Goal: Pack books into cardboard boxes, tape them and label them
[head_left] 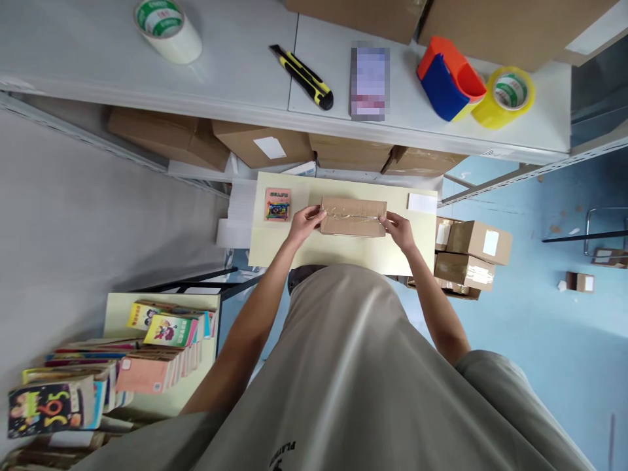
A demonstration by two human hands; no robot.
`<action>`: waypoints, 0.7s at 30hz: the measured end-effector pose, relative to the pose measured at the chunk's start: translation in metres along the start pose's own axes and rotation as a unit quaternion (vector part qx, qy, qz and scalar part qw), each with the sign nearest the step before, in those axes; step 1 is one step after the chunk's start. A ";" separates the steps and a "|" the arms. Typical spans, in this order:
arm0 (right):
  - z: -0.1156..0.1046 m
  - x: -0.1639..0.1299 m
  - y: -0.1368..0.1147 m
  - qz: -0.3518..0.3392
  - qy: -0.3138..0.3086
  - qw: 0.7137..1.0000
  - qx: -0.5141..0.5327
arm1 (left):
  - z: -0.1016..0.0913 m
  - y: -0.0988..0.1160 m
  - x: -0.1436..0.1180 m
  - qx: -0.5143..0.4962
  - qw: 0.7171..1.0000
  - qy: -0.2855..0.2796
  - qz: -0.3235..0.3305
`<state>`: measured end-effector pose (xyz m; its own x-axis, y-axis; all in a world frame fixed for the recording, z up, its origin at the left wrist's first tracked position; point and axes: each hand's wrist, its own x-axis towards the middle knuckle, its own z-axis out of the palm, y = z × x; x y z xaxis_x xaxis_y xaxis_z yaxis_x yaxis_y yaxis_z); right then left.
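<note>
A small brown cardboard box (354,226) lies on the pale yellow table (338,252), with wrinkled transparent tape running along its top seam. My left hand (306,224) grips the box's left end, thumb on the taped top. At the opposite end, my right hand (398,230) holds the box the same way, its fingers partly hidden along the edge. To the left of the box is a pink booklet (277,205) with a colourful picture. A white paper slip (422,203) sits at the table's far right corner.
Above the table, a grey shelf (235,78) carries a utility knife (304,77), a white tape roll (169,33), a yellow tape roll (505,98) and an orange-blue tape dispenser (449,78). Cartons (478,242) stand at right; stacked books (147,369) are at lower left.
</note>
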<state>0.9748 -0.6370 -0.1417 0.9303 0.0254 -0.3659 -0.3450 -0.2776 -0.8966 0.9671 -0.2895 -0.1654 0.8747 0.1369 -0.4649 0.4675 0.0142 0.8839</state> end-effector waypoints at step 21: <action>-0.008 0.019 -0.139 -0.303 0.132 0.906 -0.263 | 0.011 0.159 0.003 0.243 0.871 0.056 0.424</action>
<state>1.0417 -0.6061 -0.0220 0.9504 0.1148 0.2889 0.2818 -0.7109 -0.6443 1.0453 -0.2978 -0.0269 0.9264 -0.0099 0.3765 -0.3178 -0.5567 0.7675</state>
